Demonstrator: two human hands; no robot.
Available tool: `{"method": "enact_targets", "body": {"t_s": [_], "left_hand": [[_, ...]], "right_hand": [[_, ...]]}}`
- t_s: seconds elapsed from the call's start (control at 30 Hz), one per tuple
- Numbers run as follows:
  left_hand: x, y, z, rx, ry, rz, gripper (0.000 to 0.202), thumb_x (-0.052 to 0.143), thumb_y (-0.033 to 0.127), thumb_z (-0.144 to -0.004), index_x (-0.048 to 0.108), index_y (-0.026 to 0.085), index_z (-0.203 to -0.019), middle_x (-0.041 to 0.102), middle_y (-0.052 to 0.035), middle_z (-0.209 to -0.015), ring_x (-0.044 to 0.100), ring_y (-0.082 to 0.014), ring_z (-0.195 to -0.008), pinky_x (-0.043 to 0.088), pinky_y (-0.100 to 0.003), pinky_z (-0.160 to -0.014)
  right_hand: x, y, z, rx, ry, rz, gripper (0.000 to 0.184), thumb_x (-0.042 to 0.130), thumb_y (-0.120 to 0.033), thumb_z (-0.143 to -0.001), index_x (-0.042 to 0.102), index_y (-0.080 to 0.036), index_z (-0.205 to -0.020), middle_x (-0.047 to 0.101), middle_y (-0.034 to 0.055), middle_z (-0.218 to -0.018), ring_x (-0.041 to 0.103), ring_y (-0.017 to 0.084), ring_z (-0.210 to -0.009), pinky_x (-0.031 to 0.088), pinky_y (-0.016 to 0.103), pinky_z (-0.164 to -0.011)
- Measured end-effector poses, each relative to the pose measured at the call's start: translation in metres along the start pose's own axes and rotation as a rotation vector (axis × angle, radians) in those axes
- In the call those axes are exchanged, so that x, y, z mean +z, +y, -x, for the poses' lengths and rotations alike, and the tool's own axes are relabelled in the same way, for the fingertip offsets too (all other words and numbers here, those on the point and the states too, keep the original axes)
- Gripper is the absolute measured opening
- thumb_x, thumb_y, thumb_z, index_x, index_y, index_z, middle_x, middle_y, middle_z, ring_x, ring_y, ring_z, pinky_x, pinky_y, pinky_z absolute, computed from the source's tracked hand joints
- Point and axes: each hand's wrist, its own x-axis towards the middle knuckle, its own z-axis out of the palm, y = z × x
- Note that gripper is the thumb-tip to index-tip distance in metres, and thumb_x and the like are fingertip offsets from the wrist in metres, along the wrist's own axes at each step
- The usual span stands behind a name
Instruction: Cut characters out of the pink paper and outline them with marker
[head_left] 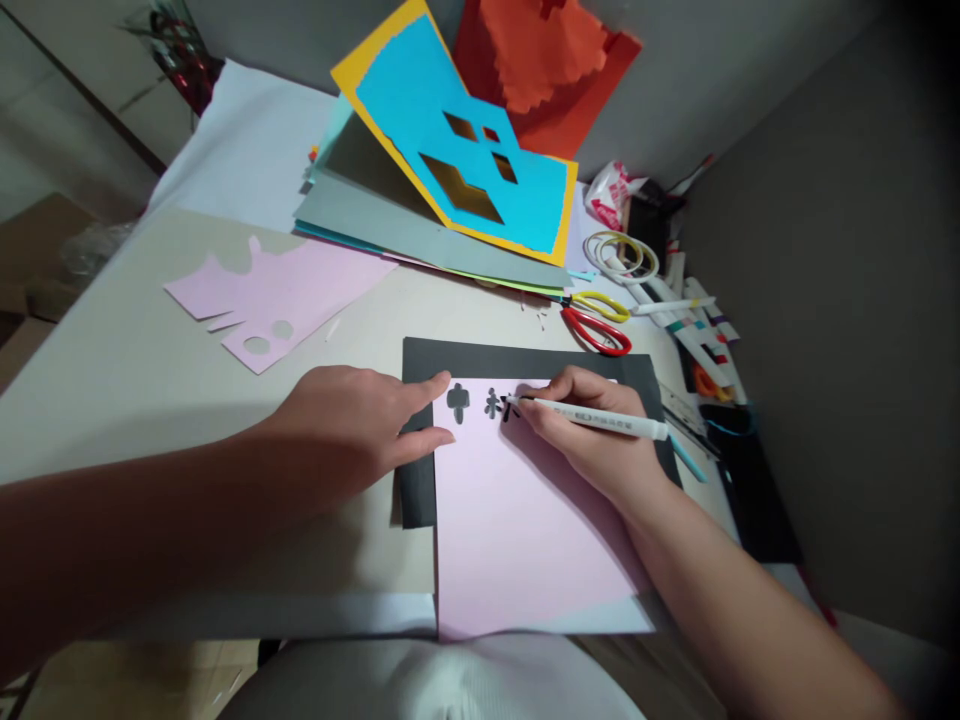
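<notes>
A pale pink sheet of paper [517,540] lies over a black sheet [418,490], its lower part reaching past the table's front edge. My right hand [592,430] grips a white marker pen [611,420], its dark tip at the character-like marks [496,404] near the top of the pink sheet. To their left is another dark character-like shape [458,402]; whether it is drawn or cut out I cannot tell. At the sheet's upper left edge rests my left hand [352,425], thumb and forefinger stretched apart against the paper, holding nothing.
Scissors with red and yellow handles [596,325] lie beyond the black sheet. A blue and yellow folded card [480,160] stands behind, on grey card sheets [375,205]. Cut pink paper [289,290] is on the left. Tape rolls [621,257] and several markers [694,330] crowd the right side.
</notes>
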Motion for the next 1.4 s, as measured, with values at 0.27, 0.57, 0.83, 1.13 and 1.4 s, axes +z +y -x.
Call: {"method": "enact_targets", "body": {"t_s": [0.27,0.57,0.83,1.13,1.4], "left_hand": [[-0.001,0.000,0.001,-0.004,0.000,-0.011,0.061,0.040,0.059,-0.098,0.038,0.031,-0.152,0.075,-0.0077,-0.098,0.067,-0.0250,-0.086,0.027,-0.031,-0.059],[-0.001,0.001,0.001,-0.010,-0.012,-0.030,0.061,0.038,0.058,-0.098,0.039,0.031,-0.152,0.074,-0.0078,-0.095,0.067,-0.0255,-0.083,0.025,-0.032,-0.058],[0.003,-0.002,0.001,0.013,0.021,-0.052,0.061,0.035,0.060,-0.098,0.040,0.031,-0.151,0.074,-0.0068,-0.094,0.066,-0.0231,-0.080,0.022,-0.031,-0.057],[0.002,-0.001,0.002,0.021,0.025,-0.037,0.061,0.037,0.059,-0.098,0.039,0.030,-0.152,0.074,-0.0076,-0.094,0.066,-0.0242,-0.080,0.024,-0.032,-0.058],[0.009,-0.004,0.001,0.027,0.102,-0.046,0.062,0.036,0.062,-0.097,0.044,0.030,-0.149,0.075,-0.0058,-0.091,0.064,-0.0202,-0.074,0.025,-0.031,-0.057]], "right_hand": [[0.000,-0.003,0.002,0.034,0.004,-0.017,0.017,0.076,-0.019,-0.074,0.062,-0.018,-0.064,0.068,-0.0005,-0.066,0.052,0.010,-0.060,0.041,0.022,-0.058],[-0.002,-0.005,0.002,0.056,-0.022,0.003,0.019,0.075,-0.018,-0.073,0.059,-0.018,-0.063,0.061,-0.0022,-0.062,0.046,0.009,-0.058,0.038,0.023,-0.056],[-0.003,-0.006,0.001,0.035,-0.002,0.032,0.022,0.074,-0.017,-0.072,0.056,-0.019,-0.060,0.059,-0.0035,-0.059,0.045,0.008,-0.055,0.037,0.023,-0.053],[0.002,-0.006,0.001,0.038,0.035,-0.007,0.020,0.076,-0.021,-0.075,0.060,-0.020,-0.063,0.070,0.0005,-0.068,0.060,0.013,-0.062,0.047,0.025,-0.060],[0.000,-0.002,0.000,-0.004,0.010,0.053,0.017,0.076,-0.020,-0.075,0.062,-0.020,-0.065,0.073,0.0020,-0.072,0.064,0.015,-0.067,0.049,0.025,-0.061]]}}
